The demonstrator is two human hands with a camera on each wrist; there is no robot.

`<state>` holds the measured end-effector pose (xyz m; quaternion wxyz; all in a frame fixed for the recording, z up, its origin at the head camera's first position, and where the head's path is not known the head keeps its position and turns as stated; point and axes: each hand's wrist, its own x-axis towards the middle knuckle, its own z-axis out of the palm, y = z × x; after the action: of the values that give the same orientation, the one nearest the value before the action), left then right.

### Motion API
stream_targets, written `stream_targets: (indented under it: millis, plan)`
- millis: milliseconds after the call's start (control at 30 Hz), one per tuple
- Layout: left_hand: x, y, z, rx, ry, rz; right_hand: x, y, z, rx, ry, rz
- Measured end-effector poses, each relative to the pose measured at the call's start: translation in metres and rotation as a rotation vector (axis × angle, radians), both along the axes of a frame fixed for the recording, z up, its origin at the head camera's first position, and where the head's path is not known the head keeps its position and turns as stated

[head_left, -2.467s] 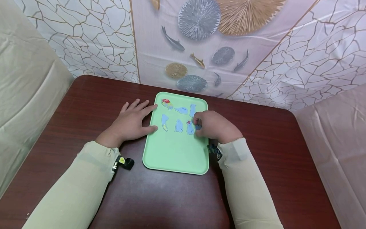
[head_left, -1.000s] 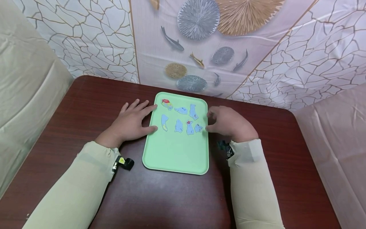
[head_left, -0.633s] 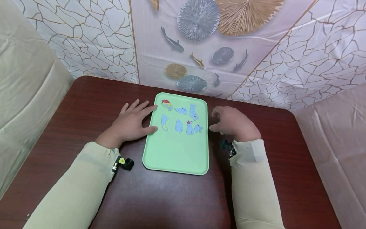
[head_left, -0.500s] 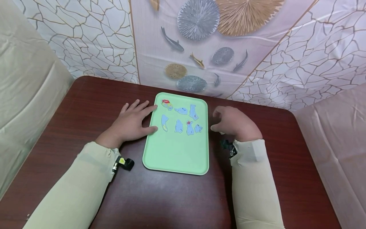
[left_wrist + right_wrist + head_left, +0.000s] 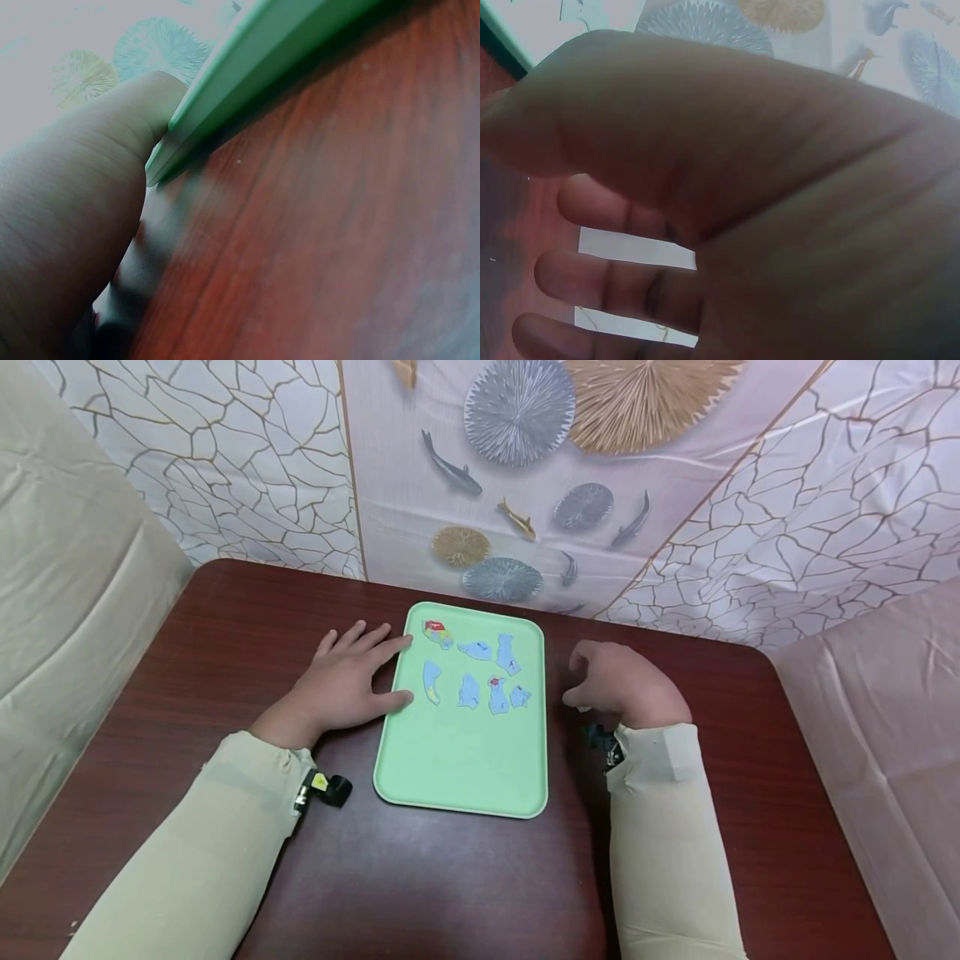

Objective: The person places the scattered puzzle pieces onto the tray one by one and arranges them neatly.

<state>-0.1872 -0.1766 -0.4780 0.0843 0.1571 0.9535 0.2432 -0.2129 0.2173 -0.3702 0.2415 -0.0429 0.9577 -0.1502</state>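
Observation:
Several flat cut-out pieces lie in two rows on a light green tray [image 5: 461, 760]. A red and yellow piece [image 5: 437, 634] sits at the upper left; the others are mostly light blue, such as the curved piece [image 5: 432, 682]. At the right end of the lower row is a small blue piece [image 5: 520, 697]. My left hand [image 5: 337, 681] rests spread, its thumb and index finger touching the tray's left rim. My right hand [image 5: 626, 683] is right of the tray, fingers loosely bent and apart; its wrist view shows nothing held. A small pale spot by its thumb is unclear.
The tray stands on a dark reddish-brown table [image 5: 420, 885]. A patterned cloth [image 5: 262, 460] hangs behind the table, and plain pale cloths flank both sides. A small black wrist camera [image 5: 330, 787] protrudes by the left cuff.
My right hand has let go of the small blue piece at the lower row's right end and moved right, off the tray. My left hand and the other pieces stay put.

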Motion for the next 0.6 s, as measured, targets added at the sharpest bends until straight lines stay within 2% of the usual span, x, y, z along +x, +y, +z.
stream_targets:
  millis: [267,600]
  plan:
    - [0.0,-0.001,0.001,0.0,-0.003,0.0,-0.001,0.002,-0.003,-0.002,-0.015,-0.011]
    - [0.0,0.0,0.002,0.0,-0.002,-0.002,-0.004,0.006,-0.01,0.054,-0.021,0.001]
